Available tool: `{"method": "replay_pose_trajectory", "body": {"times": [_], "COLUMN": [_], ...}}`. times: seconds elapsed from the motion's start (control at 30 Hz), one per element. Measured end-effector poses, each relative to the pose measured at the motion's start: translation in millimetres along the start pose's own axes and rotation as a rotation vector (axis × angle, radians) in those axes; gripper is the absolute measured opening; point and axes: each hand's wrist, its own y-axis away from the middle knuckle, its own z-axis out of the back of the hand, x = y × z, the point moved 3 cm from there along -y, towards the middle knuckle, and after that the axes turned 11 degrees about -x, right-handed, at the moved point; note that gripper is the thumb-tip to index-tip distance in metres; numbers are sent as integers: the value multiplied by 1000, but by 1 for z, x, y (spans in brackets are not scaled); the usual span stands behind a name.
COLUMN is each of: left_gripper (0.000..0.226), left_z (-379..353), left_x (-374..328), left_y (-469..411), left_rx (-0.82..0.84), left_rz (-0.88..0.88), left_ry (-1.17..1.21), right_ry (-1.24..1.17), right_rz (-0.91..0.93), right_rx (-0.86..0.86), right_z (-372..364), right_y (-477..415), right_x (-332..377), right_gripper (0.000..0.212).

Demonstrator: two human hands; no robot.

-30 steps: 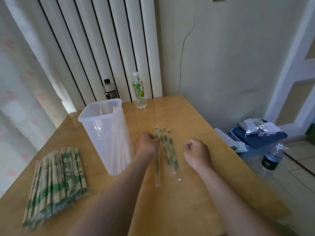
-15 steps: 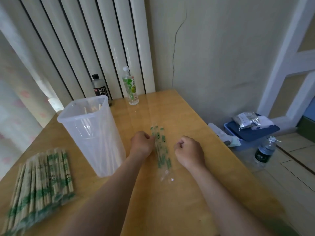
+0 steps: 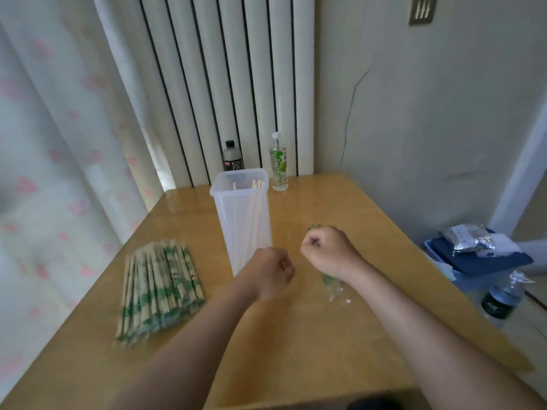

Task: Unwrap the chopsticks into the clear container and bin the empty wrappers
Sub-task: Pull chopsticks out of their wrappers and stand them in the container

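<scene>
A tall clear container (image 3: 241, 229) stands mid-table with a few bare chopsticks (image 3: 257, 184) leaning inside. Left of it lies a pile of wrapped chopsticks (image 3: 158, 287) in green-printed sleeves. My left hand (image 3: 270, 272) is a closed fist just in front of the container, and nothing shows in it. My right hand (image 3: 328, 250) is closed over a clear green-printed wrapper (image 3: 333, 284). The wrapper's ends stick out past the knuckles and under the wrist. Whether a chopstick is still inside the wrapper is hidden.
A black soda bottle (image 3: 232, 158) and a green-labelled bottle (image 3: 278, 165) stand at the table's far edge by the radiator. To the right on the floor are a blue box (image 3: 479, 261) with packets and a water bottle (image 3: 501, 297). A curtain hangs on the left.
My right hand has moved left onto the wrappers that lay between the hands and closed over them. My left hand has let go of them and pulled back toward me.
</scene>
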Motion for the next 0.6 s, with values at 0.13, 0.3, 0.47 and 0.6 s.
{"method": "replay_pose_trajectory", "body": {"times": [0.13,0.3,0.47,0.6], "left_gripper": [12,14,55,60], "left_z": [37,81,92,84], "left_x": [41,112,166,186], "left_y": [28,64,97,112], "left_rx": [-6,-221,-299,-317], "left_rz": [25,101,205,189], "left_ry": [-109,-291,-462,-433], "right_ry": [62,138,217,255], "right_rz": [96,58,-31,-16], "right_rx": [209,479,431,299], "right_z": [-30,-96,-154,-186], "right_y": [26,51,58,52], "right_x": [54,85,97,92], "right_gripper": [17,20,25,18]}}
